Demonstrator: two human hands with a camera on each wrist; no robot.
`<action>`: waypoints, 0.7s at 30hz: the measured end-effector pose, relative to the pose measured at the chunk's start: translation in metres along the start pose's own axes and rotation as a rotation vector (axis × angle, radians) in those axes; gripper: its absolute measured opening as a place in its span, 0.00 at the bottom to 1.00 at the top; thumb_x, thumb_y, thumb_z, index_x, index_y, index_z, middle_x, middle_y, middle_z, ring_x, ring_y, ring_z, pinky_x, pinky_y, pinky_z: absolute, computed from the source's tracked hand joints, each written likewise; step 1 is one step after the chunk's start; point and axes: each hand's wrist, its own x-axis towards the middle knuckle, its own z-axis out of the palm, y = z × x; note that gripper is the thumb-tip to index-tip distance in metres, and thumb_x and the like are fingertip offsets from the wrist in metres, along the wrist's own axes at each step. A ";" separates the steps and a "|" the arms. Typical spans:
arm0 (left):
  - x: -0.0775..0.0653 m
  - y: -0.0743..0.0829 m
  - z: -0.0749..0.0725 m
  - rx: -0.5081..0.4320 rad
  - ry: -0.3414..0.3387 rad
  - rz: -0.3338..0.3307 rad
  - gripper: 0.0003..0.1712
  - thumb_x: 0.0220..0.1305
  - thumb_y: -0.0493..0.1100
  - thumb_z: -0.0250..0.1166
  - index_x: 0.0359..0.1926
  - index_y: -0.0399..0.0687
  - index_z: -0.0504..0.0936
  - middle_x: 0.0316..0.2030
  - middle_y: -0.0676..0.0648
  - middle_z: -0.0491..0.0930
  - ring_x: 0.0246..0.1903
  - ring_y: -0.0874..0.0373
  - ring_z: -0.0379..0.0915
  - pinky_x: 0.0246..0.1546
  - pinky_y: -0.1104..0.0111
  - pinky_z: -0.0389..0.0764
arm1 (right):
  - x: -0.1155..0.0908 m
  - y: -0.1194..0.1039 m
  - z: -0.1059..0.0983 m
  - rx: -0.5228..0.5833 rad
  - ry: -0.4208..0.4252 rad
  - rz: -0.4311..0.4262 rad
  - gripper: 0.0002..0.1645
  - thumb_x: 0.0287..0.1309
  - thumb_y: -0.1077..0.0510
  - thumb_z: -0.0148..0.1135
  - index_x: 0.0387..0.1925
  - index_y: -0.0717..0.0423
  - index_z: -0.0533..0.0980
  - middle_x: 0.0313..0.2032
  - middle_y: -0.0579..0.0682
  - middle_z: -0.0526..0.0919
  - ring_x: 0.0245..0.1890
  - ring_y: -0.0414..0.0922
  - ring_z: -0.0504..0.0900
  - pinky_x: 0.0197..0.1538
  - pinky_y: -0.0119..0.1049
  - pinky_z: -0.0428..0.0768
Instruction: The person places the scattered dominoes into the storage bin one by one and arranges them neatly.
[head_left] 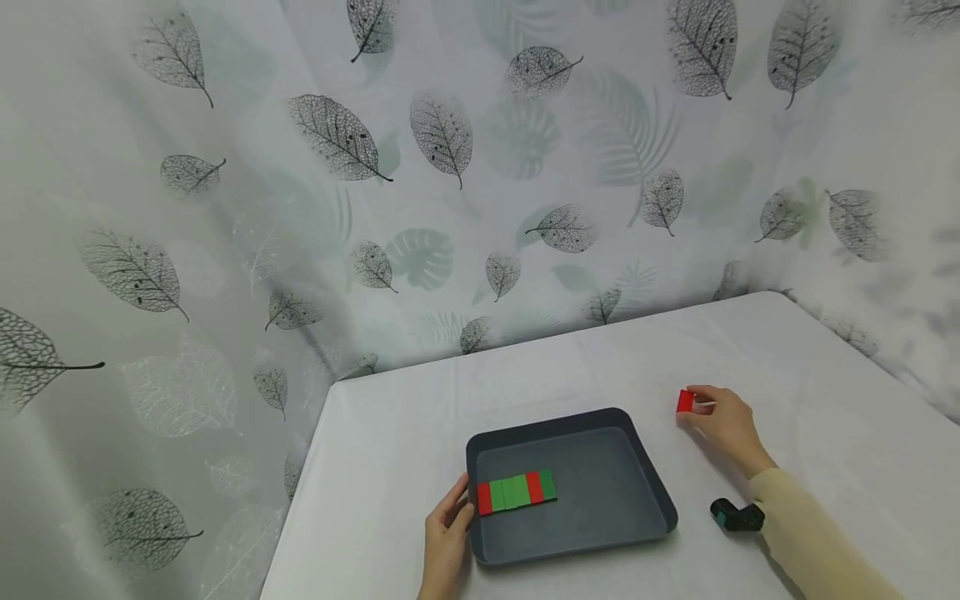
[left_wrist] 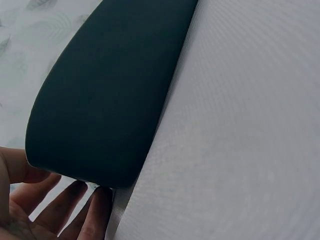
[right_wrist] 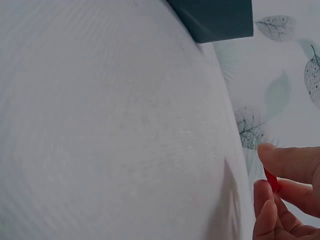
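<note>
My left hand [head_left: 442, 546] holds the left edge of a dark grey tray [head_left: 611, 487], thumb at the rim and fingers against the outer wall. The left wrist view shows the tray's side [left_wrist: 105, 95] with several fingertips touching it. Inside the tray, a row of thin rectangular tiles runs from the left wall: a red tile [head_left: 484, 499], two light green tiles [head_left: 510, 492], another red tile [head_left: 534, 487] and a darker green tile [head_left: 548, 485]. Right of the tray, my right hand [head_left: 726, 423] pinches a red tile [head_left: 685, 401] between thumb and fingers; the fingers partly hide it.
A white cloth covers the table [head_left: 397, 433]. Behind and to the left hangs a leaf-patterned curtain [head_left: 480, 167]. A small black device [head_left: 738, 516] sits beside the right sleeve [head_left: 810, 533].
</note>
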 end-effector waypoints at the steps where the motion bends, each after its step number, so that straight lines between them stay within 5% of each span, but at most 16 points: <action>1: 0.000 0.000 0.000 0.001 0.001 -0.002 0.28 0.67 0.32 0.53 0.69 0.39 0.67 0.69 0.37 0.65 0.65 0.40 0.66 0.60 0.59 0.77 | -0.001 -0.002 -0.002 0.007 0.002 -0.003 0.34 0.52 0.60 0.70 0.59 0.72 0.70 0.50 0.74 0.76 0.44 0.63 0.80 0.47 0.56 0.81; 8: -0.001 0.000 0.000 0.002 0.003 -0.006 0.28 0.67 0.32 0.53 0.68 0.39 0.68 0.69 0.37 0.66 0.65 0.40 0.66 0.61 0.57 0.77 | -0.012 -0.023 -0.020 0.082 0.046 -0.042 0.35 0.53 0.58 0.70 0.61 0.68 0.70 0.52 0.71 0.76 0.45 0.61 0.79 0.34 0.31 0.77; 13: 0.000 0.000 0.000 0.004 -0.001 -0.007 0.28 0.67 0.31 0.52 0.69 0.39 0.68 0.69 0.36 0.66 0.65 0.39 0.66 0.62 0.56 0.76 | -0.022 -0.045 -0.031 0.139 0.069 -0.092 0.36 0.54 0.56 0.71 0.62 0.65 0.71 0.52 0.70 0.77 0.45 0.60 0.80 0.32 0.23 0.77; 21: -0.001 0.001 0.000 0.005 0.003 -0.002 0.28 0.67 0.30 0.52 0.68 0.39 0.68 0.69 0.37 0.66 0.65 0.40 0.66 0.61 0.57 0.76 | -0.041 -0.080 -0.034 0.227 0.013 -0.189 0.34 0.54 0.56 0.71 0.61 0.64 0.73 0.48 0.66 0.80 0.34 0.27 0.76 0.34 0.23 0.80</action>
